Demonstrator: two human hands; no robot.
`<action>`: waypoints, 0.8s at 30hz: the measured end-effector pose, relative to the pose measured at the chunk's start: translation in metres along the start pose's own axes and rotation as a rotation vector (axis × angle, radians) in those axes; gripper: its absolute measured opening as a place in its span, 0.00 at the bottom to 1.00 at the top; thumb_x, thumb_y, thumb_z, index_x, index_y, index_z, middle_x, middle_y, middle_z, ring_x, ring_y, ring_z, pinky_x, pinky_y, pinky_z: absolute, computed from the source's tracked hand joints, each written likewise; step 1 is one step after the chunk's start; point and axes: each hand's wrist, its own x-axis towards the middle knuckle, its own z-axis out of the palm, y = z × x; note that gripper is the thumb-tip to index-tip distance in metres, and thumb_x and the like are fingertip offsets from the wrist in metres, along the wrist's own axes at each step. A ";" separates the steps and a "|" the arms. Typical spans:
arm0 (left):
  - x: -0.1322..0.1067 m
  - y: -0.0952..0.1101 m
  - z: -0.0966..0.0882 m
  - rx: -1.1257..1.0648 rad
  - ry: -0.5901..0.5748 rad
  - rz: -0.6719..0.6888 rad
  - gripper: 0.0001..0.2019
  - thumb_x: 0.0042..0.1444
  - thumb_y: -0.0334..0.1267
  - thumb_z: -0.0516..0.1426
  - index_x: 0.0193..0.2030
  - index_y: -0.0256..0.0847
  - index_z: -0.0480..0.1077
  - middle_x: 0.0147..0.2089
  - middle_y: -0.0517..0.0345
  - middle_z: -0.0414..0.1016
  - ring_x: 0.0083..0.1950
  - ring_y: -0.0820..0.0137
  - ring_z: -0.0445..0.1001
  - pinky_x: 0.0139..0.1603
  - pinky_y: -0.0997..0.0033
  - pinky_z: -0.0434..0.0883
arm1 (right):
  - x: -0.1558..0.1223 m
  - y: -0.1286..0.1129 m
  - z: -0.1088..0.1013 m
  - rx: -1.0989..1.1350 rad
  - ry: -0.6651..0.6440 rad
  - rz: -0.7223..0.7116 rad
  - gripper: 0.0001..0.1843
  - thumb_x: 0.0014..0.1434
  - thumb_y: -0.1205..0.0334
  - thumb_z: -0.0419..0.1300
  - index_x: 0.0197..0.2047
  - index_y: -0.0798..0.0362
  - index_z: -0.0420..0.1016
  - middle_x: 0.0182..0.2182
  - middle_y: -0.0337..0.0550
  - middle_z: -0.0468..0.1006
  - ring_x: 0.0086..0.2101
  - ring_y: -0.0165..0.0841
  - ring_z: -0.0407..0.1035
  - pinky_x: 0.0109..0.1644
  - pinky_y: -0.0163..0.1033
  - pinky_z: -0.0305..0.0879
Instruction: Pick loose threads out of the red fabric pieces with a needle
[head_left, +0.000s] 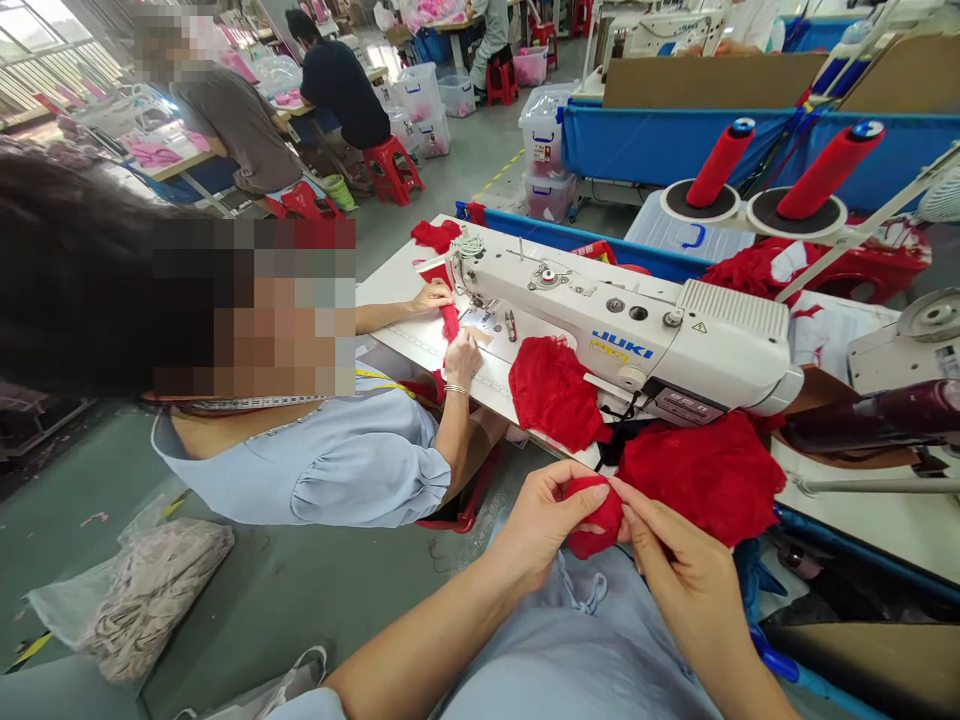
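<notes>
A piece of red fabric (596, 532) is stretched between my two hands, low in front of my lap. My left hand (544, 520) pinches its upper left side between thumb and fingers. On its right edge, my right hand (671, 545) grips with the fingertips close to the left ones. Just beyond lie a pile of red fabric pieces (701, 475) and a second red pile (555, 390) on the sewing table. Behind them stands a white sewing machine (585, 320). Most of the cloth's lower edge is hidden by my fingers.
At left a seated co-worker's hands (461, 360) guide red cloth at the machine's needle. Two red thread cones (720, 165) stand at upper right. A plastic bag of pale strips (161, 590) lies on the floor. A dark red cylindrical part (877, 415) juts in from the right.
</notes>
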 end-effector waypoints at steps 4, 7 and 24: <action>0.001 0.002 -0.001 0.004 0.050 0.027 0.21 0.40 0.49 0.70 0.30 0.34 0.73 0.26 0.57 0.75 0.28 0.73 0.71 0.32 0.73 0.68 | 0.002 -0.002 0.001 -0.140 -0.007 -0.180 0.19 0.64 0.69 0.53 0.53 0.50 0.78 0.25 0.39 0.76 0.25 0.27 0.73 0.30 0.28 0.71; 0.000 0.004 -0.003 0.024 0.068 0.070 0.19 0.41 0.49 0.69 0.29 0.34 0.73 0.25 0.58 0.74 0.27 0.74 0.69 0.33 0.72 0.67 | 0.004 -0.002 0.002 -0.229 -0.027 -0.256 0.20 0.63 0.72 0.53 0.54 0.51 0.78 0.27 0.39 0.77 0.25 0.26 0.73 0.30 0.27 0.70; -0.006 0.008 -0.016 0.304 0.144 0.342 0.10 0.51 0.41 0.64 0.27 0.37 0.75 0.30 0.57 0.71 0.34 0.70 0.67 0.38 0.71 0.63 | 0.008 -0.007 0.008 -0.338 -0.079 -0.295 0.21 0.64 0.70 0.53 0.55 0.48 0.77 0.28 0.40 0.79 0.22 0.26 0.73 0.30 0.27 0.73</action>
